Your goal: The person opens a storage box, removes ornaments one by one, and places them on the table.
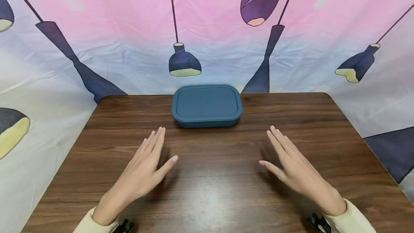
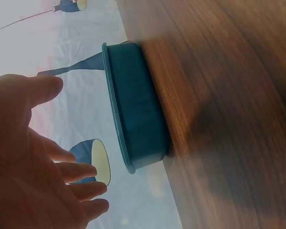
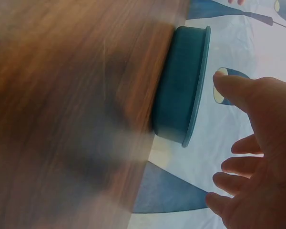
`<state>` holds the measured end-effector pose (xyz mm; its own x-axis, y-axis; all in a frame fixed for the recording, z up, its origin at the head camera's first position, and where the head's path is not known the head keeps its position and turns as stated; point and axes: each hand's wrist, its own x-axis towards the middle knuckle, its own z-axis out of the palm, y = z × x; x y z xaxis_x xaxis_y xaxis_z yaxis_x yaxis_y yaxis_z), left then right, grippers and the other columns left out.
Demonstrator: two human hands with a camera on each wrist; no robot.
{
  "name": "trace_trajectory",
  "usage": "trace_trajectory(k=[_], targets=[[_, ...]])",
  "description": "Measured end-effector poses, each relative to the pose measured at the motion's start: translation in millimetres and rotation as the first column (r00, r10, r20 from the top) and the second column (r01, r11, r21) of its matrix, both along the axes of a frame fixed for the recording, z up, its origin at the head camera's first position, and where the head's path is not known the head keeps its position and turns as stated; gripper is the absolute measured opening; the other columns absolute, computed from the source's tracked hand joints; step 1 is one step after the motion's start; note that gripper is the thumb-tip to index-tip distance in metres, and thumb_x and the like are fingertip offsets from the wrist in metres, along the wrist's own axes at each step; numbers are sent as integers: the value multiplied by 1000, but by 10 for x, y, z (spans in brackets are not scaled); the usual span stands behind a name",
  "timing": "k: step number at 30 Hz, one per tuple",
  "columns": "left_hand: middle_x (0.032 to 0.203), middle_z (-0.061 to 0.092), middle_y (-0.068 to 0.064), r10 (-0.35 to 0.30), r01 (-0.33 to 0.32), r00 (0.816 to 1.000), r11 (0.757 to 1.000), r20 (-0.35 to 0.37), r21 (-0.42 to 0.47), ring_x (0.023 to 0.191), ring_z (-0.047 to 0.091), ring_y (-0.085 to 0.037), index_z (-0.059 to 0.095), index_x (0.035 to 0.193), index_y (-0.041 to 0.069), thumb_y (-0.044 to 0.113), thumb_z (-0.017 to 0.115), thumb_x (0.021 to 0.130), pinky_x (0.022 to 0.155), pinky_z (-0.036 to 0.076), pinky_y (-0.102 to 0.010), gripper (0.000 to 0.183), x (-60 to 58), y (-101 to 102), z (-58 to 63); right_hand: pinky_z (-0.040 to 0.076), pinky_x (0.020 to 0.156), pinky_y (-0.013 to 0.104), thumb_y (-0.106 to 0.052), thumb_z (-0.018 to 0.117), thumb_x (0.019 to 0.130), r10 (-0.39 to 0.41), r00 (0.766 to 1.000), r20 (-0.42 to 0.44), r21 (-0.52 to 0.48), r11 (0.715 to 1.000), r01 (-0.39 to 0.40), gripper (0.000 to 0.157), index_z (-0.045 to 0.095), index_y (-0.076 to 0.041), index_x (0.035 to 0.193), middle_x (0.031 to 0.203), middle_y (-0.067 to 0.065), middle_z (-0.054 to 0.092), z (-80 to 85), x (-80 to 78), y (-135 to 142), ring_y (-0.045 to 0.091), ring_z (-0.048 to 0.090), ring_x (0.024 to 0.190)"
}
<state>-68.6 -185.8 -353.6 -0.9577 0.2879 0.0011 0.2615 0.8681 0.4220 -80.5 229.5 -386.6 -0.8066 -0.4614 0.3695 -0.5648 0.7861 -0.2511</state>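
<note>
A blue rectangular lidded box [image 1: 207,105] with rounded corners sits at the back middle of the wooden table, its lid on. In the head view my left hand [image 1: 139,175] is to the front left of the box, fingers straight and thumb spread, holding nothing. My right hand [image 1: 299,172] mirrors it at the front right, also with straight fingers and nothing in its grasp. Both hands are apart from the box. The left wrist view shows the box's side [image 2: 136,105] beyond the left palm [image 2: 33,176]; the right wrist view shows it [image 3: 178,86] beyond the right thumb [image 3: 238,90].
The brown wood-grain table [image 1: 207,175] has rounded back corners. Behind it and along its sides hangs a pink, blue and white cloth [image 1: 129,17] printed with dark lamps and leaves. Pale sleeves [image 1: 349,220] and dark wrist straps [image 1: 124,225] show at the front.
</note>
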Motion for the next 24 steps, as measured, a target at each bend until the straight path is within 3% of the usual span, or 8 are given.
trace_trajectory(k=[9, 18, 24], targets=[[169, 0, -11, -43, 44, 999, 997, -13, 59, 155, 1, -32, -2, 163, 8, 56, 41, 106, 122, 10, -55, 86, -225, 14, 1, 32, 114, 55, -35, 73, 96, 9, 996, 87, -24, 1000, -7, 87, 24, -7, 162, 166, 15, 22, 86, -188, -129, 35, 30, 149], [168, 3, -18, 18, -16, 1000, 994, -13, 110, 155, 3, -37, 0, 162, 3, 46, 54, 104, 122, 9, -58, 89, -586, 22, -77, 38, 110, 55, -29, 76, 94, 56, 991, 118, -103, 994, -44, 85, 28, -1, 159, 163, 18, 27, 113, -413, -308, 35, 35, 146], [168, 1, -18, 51, -52, 999, 987, 7, 150, 154, 3, -39, -2, 162, 2, 51, 58, 101, 121, 11, -59, 98, -824, -21, -138, 43, 105, 56, -24, 81, 89, 62, 992, 108, -166, 985, -43, 84, 36, 3, 154, 156, 22, 37, 117, -569, -408, 38, 44, 139]])
